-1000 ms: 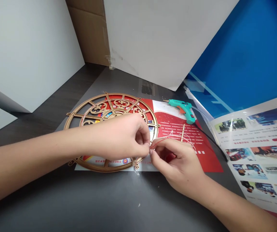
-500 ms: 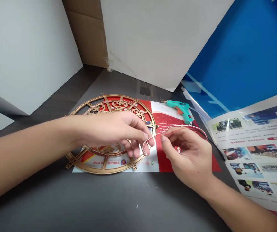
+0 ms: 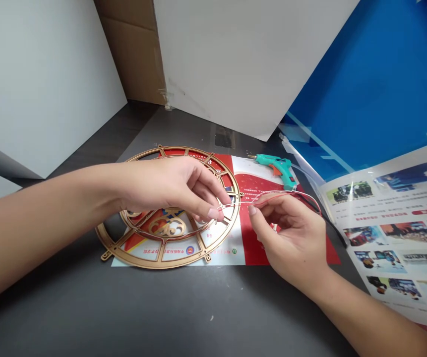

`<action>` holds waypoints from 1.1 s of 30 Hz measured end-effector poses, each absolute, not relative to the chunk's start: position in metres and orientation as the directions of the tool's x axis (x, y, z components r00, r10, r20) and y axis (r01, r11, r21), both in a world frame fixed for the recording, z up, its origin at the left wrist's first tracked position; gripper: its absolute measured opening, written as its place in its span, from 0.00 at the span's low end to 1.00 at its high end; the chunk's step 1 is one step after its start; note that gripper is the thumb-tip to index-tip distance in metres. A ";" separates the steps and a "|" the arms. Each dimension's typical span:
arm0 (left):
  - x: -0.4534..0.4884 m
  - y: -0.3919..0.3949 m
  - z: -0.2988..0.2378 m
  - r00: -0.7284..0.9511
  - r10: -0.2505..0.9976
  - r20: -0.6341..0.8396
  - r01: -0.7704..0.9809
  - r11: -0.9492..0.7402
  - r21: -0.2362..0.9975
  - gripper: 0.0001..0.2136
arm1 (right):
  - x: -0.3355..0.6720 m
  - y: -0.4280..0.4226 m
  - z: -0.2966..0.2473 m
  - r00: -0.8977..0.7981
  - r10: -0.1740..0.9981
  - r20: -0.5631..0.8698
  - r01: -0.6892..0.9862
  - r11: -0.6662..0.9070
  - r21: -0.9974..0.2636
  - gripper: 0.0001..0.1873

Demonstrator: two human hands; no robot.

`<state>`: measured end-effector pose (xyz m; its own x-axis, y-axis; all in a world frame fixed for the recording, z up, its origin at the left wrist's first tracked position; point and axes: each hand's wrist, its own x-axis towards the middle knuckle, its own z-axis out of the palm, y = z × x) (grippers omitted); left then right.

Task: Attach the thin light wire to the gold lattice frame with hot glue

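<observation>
My left hand (image 3: 172, 188) reaches in from the left above a gold openwork wheel (image 3: 161, 263), its fingertips pinching a thin red-and-white string (image 3: 273, 195) near the wheel's right inner rim. My right hand (image 3: 291, 238) holds the same string between thumb and forefinger, just right of the rim. The string bows up in a loose loop behind the right hand. The wheel lies flat on a red printed poster sheet (image 3: 260, 248). Part of the wheel is hidden under my left hand.
A teal hot glue gun (image 3: 274, 168) lies on the poster beyond my right hand, its black cord (image 3: 328, 220) trailing right. A glossy photo brochure (image 3: 388, 233) lies at the right. White boards, cardboard and a blue panel (image 3: 369, 84) stand behind the dark tabletop (image 3: 161, 307).
My left hand has moved up and inward over the wheel, and its fingers have closed toward the string. The string's loop at the left fingers has drawn tighter. The wheel's lower part now shows more.
</observation>
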<state>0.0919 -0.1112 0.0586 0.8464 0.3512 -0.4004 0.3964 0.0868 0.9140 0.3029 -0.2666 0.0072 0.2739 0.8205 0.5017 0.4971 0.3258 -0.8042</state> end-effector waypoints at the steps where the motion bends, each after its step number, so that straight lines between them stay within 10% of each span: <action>1: 0.091 -0.110 0.059 0.852 0.348 -0.391 0.387 0.084 0.918 0.16 | 0.303 -0.266 0.007 0.274 0.823 0.497 0.489 0.326 -0.809 0.07; 33: 0.092 -0.119 0.066 0.888 0.383 -0.255 0.274 0.005 0.962 0.12 | 0.305 -0.263 0.004 0.265 0.878 0.400 0.407 0.274 -0.871 0.06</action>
